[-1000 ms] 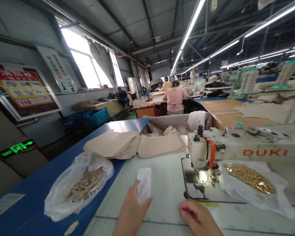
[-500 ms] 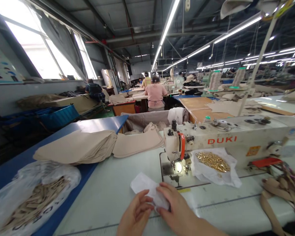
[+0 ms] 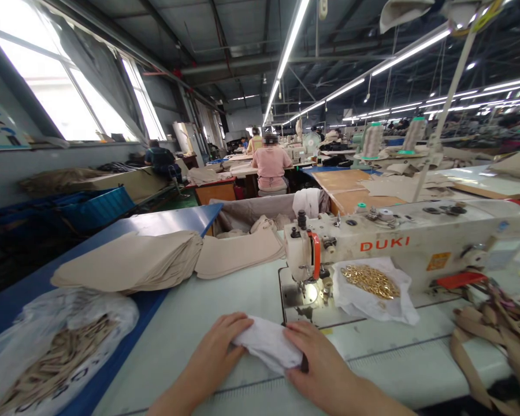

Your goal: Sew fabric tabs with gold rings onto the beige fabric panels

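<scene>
Between my hands, just in front of the sewing machine (image 3: 385, 245), is a folded white cloth (image 3: 266, 342). My left hand (image 3: 219, 349) grips its left end, fingers on top and thumb at the near side. At the right end my right hand (image 3: 314, 358) is closed around it. A small dark bit shows beside the right fingers; what it is I cannot make out. On the machine bed a white wrapping (image 3: 405, 312) holds a heap of small gold-coloured metal rings (image 3: 368, 281).
Stacks of beige fabric pieces (image 3: 130, 260) lie at left and behind. A plastic bag (image 3: 86, 306) of beige strips (image 3: 60, 352) sits on the blue tabletop at left. Beige straps (image 3: 481, 335) hang at right. A person in pink (image 3: 272, 164) sits farther back.
My left hand has moved left and up, from the near edge of the white cloth to its left end. The cloth now looks longer and is held at both ends.
</scene>
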### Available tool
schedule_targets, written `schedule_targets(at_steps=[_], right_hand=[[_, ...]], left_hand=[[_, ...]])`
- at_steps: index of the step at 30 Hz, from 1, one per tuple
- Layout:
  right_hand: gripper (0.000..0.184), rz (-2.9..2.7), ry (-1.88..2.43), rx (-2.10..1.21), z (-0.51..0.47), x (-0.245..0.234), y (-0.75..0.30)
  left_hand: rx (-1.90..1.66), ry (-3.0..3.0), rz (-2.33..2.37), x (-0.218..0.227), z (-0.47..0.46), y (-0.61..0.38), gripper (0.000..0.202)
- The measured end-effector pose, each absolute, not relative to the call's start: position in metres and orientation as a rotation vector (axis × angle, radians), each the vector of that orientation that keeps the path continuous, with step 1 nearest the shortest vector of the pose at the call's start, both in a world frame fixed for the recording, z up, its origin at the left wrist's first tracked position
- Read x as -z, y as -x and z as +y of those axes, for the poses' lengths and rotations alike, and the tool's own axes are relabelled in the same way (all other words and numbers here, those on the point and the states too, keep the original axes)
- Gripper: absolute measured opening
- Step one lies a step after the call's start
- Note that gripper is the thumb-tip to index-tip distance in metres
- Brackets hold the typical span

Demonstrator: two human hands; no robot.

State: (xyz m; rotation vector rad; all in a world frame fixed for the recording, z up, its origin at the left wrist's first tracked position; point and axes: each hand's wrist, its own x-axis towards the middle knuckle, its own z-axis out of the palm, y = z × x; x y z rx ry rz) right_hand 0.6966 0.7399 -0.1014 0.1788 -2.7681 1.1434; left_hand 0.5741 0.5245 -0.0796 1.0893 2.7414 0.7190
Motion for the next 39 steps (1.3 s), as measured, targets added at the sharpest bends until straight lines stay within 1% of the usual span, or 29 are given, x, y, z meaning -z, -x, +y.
schedule_targets(at_steps=[6,8,12,17,21,24,27,29,32,36,39], right_hand=[[0.044,-2.691,-0.18,-1.22,0.75,0.1,-0.694],[0.039,-2.655,-0.118,-1.292,0.752,0.098,-0.692],[0.033,-2.572,0.078,-1.473,0.752,0.095,-0.686],[0.032,-2.495,0.232,-1.577,0.75,0.094,-0.68],[0.038,-2.441,0.31,-1.619,0.747,0.097,-0.675],[0.047,-2.486,0.249,-1.519,0.747,0.099,-0.675],[0.054,-2.588,0.139,-1.283,0.747,0.098,-0.68],[0.049,-2.663,0.056,-1.15,0.746,0.095,-0.685],[0.034,-2.755,-0.081,-1.03,0.741,0.085,-0.69],[0.035,-2.855,-0.107,-0.893,0.73,0.076,-0.689],[0.038,-2.88,-0.077,-0.841,0.727,0.077,-0.687]], left_hand=[[-0.827,-1.005,2.633,0.066,0.523,-0.584,0.039],[-0.857,-0.977,2.625,0.063,0.524,-0.588,0.031],[-0.87,-0.9,2.615,0.061,0.53,-0.592,0.022],[-0.897,-0.707,2.633,0.057,0.535,-0.591,0.019],[-0.909,-0.521,2.677,0.057,0.535,-0.586,0.021],[-0.847,-0.455,2.762,0.062,0.532,-0.584,0.028],[-0.752,-0.53,2.989,0.072,0.528,-0.586,0.034],[-0.73,-0.728,3.128,0.078,0.527,-0.59,0.034],[-0.656,-1.011,3.159,0.087,0.53,-0.602,0.033],[-0.488,-1.072,3.132,0.095,0.536,-0.614,0.04],[-0.46,-1.069,3.139,0.098,0.535,-0.616,0.038]])
